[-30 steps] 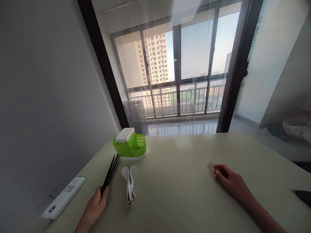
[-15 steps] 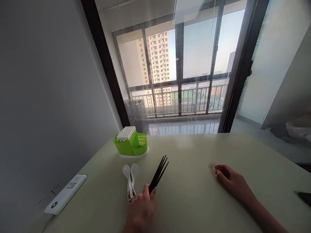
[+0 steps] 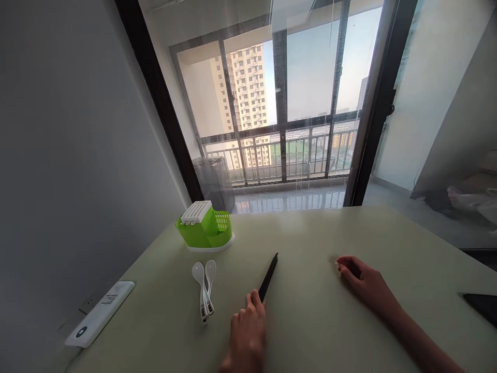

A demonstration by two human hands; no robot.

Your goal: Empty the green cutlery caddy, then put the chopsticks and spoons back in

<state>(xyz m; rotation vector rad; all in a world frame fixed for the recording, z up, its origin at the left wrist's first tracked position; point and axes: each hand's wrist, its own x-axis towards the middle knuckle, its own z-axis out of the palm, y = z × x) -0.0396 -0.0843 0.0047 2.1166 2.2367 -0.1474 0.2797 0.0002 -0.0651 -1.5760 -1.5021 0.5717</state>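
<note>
My left hand [image 3: 248,329] is closed around a bundle of black chopsticks [image 3: 268,277]. Their tips lie close together and point away from me, slightly to the right. To the left of this hand, two white spoons [image 3: 204,292] lie on the table, handles crossed, bowls facing the far side. My right hand [image 3: 359,275] rests on the tabletop at the right, apart from the chopsticks. Its fingers curl loosely, with a gap between thumb and forefinger, and nothing shows in it. Beyond the spoons stands a green utensil basket [image 3: 204,233] with a white slotted top and white base.
A white power strip [image 3: 101,313] lies along the left side of the pale green table [image 3: 310,321]. At the right edge is a dark flat object [image 3: 481,305], cut off by the frame. A dark-framed glass door [image 3: 283,103] stands behind the table.
My left hand has moved right with the chopsticks, away from the spoons. The fanned chopsticks are now drawn together. My right hand keeps its pose; the view has shifted slightly.
</note>
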